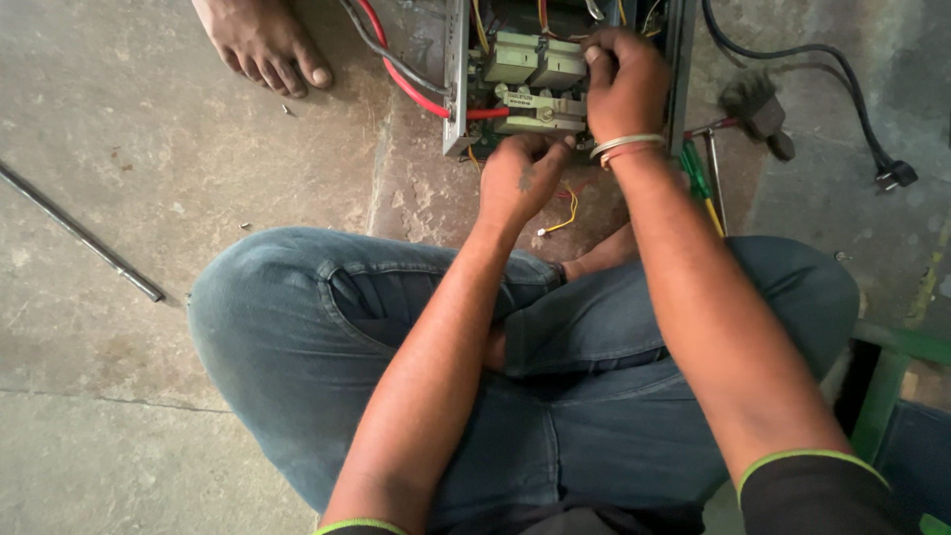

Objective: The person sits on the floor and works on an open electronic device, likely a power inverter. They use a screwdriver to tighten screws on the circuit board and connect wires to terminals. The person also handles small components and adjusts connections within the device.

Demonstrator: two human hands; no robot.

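We sit cross-legged on a stained concrete floor (119,149). Our left hand (520,178) pinches the near edge of the open metal box (458,89); our right hand (624,84) is curled closed on the grey components (535,59) inside. A black cable (842,69) lies right of that hand.

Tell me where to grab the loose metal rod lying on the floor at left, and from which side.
Take the metal rod near its dark lower end, the part closest to the left hand. Come straight down from above, fingers pinching across its width: it is thin and lies flat on bare concrete floor, with nothing crowding it.
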